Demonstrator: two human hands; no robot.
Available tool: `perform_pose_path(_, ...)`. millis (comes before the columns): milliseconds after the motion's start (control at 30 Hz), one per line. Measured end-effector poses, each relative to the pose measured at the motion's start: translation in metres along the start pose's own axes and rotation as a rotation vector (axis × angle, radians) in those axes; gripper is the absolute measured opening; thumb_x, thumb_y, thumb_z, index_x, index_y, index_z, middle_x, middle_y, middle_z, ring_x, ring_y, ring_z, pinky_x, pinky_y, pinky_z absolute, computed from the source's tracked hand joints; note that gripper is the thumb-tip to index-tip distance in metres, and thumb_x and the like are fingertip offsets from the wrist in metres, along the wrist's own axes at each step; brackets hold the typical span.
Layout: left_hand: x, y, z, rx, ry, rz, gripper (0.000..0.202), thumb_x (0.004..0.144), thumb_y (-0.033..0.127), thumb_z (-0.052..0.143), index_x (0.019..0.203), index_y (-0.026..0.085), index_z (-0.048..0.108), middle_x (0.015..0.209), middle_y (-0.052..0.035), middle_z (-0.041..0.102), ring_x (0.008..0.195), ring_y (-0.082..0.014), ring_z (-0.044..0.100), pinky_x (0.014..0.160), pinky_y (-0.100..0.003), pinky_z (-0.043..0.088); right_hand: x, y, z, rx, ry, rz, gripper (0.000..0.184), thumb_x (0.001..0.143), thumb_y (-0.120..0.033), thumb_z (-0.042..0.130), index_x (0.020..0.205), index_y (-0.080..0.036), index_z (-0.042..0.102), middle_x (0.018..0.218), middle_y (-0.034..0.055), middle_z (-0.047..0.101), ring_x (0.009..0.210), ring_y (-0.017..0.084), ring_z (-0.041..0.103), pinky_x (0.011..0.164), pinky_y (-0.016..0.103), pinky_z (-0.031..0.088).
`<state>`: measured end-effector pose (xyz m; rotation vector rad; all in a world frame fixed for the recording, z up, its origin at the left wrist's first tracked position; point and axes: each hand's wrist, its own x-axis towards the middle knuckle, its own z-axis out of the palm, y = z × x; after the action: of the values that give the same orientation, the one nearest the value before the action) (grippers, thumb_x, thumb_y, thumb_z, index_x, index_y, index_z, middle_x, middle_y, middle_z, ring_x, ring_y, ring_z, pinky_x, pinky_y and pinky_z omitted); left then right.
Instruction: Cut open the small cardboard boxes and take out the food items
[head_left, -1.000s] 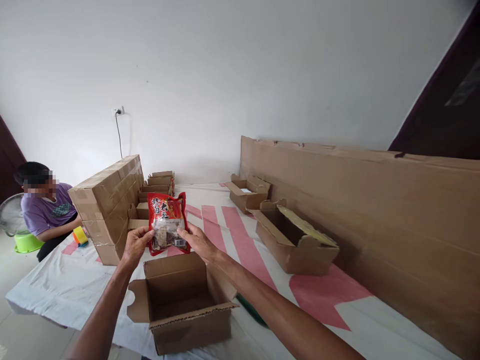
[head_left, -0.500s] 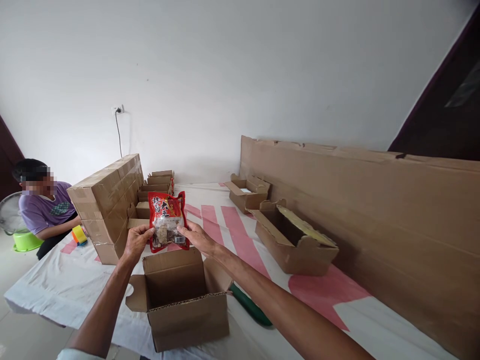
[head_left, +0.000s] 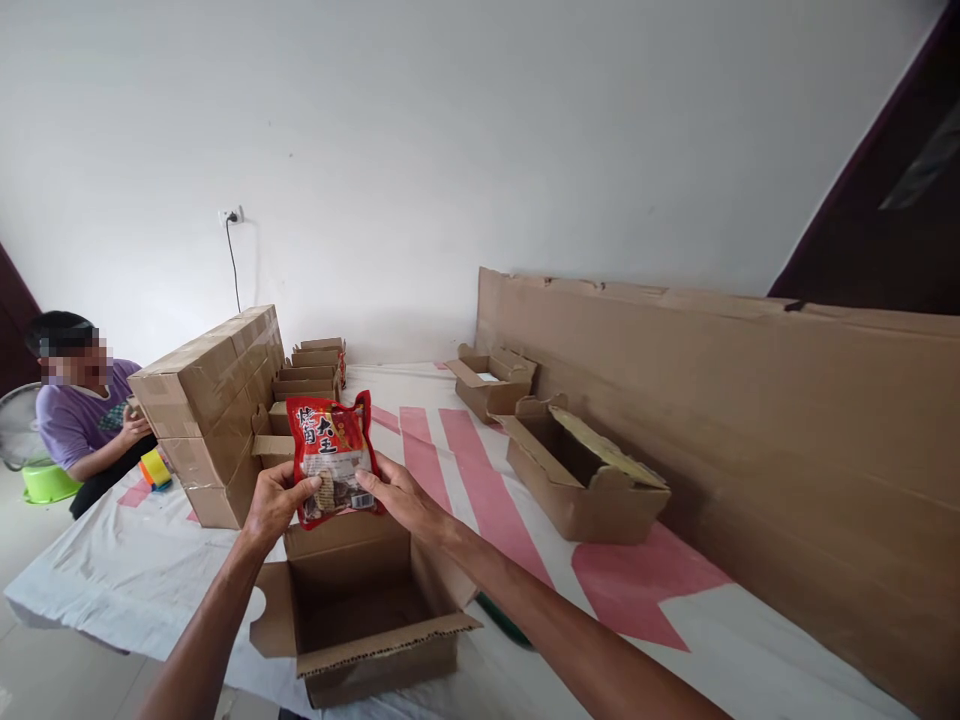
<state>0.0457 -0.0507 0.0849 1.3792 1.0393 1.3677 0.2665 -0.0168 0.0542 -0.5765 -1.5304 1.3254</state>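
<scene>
A red printed food packet (head_left: pixel 334 460) with a clear lower window is held upright between both my hands. My left hand (head_left: pixel 276 502) grips its lower left side, thumb on the front. My right hand (head_left: pixel 401 492) pinches the lower right side in the same way. Just below the packet stands an open cardboard box (head_left: pixel 382 680), flaps spread, with nothing seen on the part of its floor that shows. A dark green object (head_left: pixel 504 622) lies beside the box, partly hidden by my right forearm.
Taped cartons (head_left: pixel 217 420) are stacked at the left, with several open boxes (head_left: pixel 307 385) behind. Two open boxes stand right, one nearer (head_left: pixel 577 490), before a long cardboard panel (head_left: pixel 712 420). Tape rolls (head_left: pixel 155 468) lie near a seated person (head_left: pixel 94 415) at the table's left.
Both my hands have lowered the packet slightly toward the open box, and it tilts a little. The seated person's hands have come up into view.
</scene>
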Motion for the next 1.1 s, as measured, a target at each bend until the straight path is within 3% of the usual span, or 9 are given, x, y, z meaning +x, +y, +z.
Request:
perform_pose_path(233, -0.022, 0.012, 0.007, 0.046, 0.008, 0.034, 0.049, 0.062, 0.055, 0.1, 0.084, 0.014, 0.086, 0.076, -0.0084, 0.08, 0.063, -0.0205, 0.07, 0.061, -0.03, 0.059, -0.027, -0.023, 0.004, 0.01, -0.066, -0.041, 0.053, 0.095, -0.062, 0.072, 0.134, -0.026, 0.071, 0.131, 0.008, 0.077, 0.119, 0.03, 0.071, 0.112, 0.049, 0.053)
perform_pose_path(633, -0.017, 0.028, 0.01, 0.058, 0.058, 0.058, 0.044, 0.06, 0.053, 0.099, 0.072, 0.015, 0.083, 0.063, -0.0051, 0.073, 0.05, -0.0144, 0.058, 0.046, -0.025, 0.047, -0.017, -0.019, -0.006, -0.065, -0.186, 0.003, 0.051, 0.093, -0.062, 0.073, 0.126, -0.023, 0.075, 0.118, 0.007, 0.078, 0.108, 0.028, 0.071, 0.102, 0.046, 0.056)
perform_pose_path(767, -0.019, 0.036, 0.008, 0.045, 0.08, 0.068, 0.041, 0.059, 0.05, 0.1, 0.075, 0.015, 0.085, 0.066, -0.0052, 0.076, 0.053, -0.0149, 0.06, 0.05, -0.026, 0.05, -0.019, -0.02, -0.009, -0.165, -0.225, 0.063, 0.046, 0.092, -0.057, 0.073, 0.119, -0.02, 0.076, 0.114, 0.0075, 0.078, 0.101, 0.026, 0.07, 0.093, 0.041, 0.056)
perform_pose_path(900, -0.017, 0.045, -0.004, 0.05, 0.183, 0.133, 0.037, 0.06, 0.044, 0.1, 0.08, 0.016, 0.087, 0.073, -0.0057, 0.08, 0.058, -0.0166, 0.066, 0.055, -0.027, 0.055, -0.023, -0.021, -0.017, -0.449, -0.255, 0.126, 0.029, 0.084, -0.04, 0.078, 0.107, -0.022, 0.078, 0.105, 0.007, 0.079, 0.093, 0.026, 0.069, 0.08, 0.035, 0.051)
perform_pose_path(1000, -0.013, 0.055, -0.014, 0.017, 0.29, 0.212, 0.037, 0.061, 0.042, 0.1, 0.086, 0.018, 0.088, 0.079, -0.0049, 0.082, 0.063, -0.0176, 0.07, 0.059, -0.028, 0.059, -0.029, -0.022, -0.017, -0.712, -0.317, 0.127, 0.005, 0.083, -0.028, 0.075, 0.081, -0.023, 0.075, 0.082, 0.0027, 0.074, 0.078, 0.021, 0.064, 0.07, 0.031, 0.041)
perform_pose_path(1100, -0.009, 0.069, -0.023, -0.026, 0.389, 0.314, 0.037, 0.06, 0.041, 0.1, 0.088, 0.02, 0.087, 0.087, -0.0039, 0.084, 0.074, -0.0193, 0.075, 0.072, -0.03, 0.064, -0.036, -0.023, -0.009, -0.869, -0.364, 0.064, 0.031, 0.09, -0.022, 0.064, 0.06, -0.021, 0.059, 0.061, -0.001, 0.058, 0.06, 0.015, 0.046, 0.063, 0.031, 0.03)
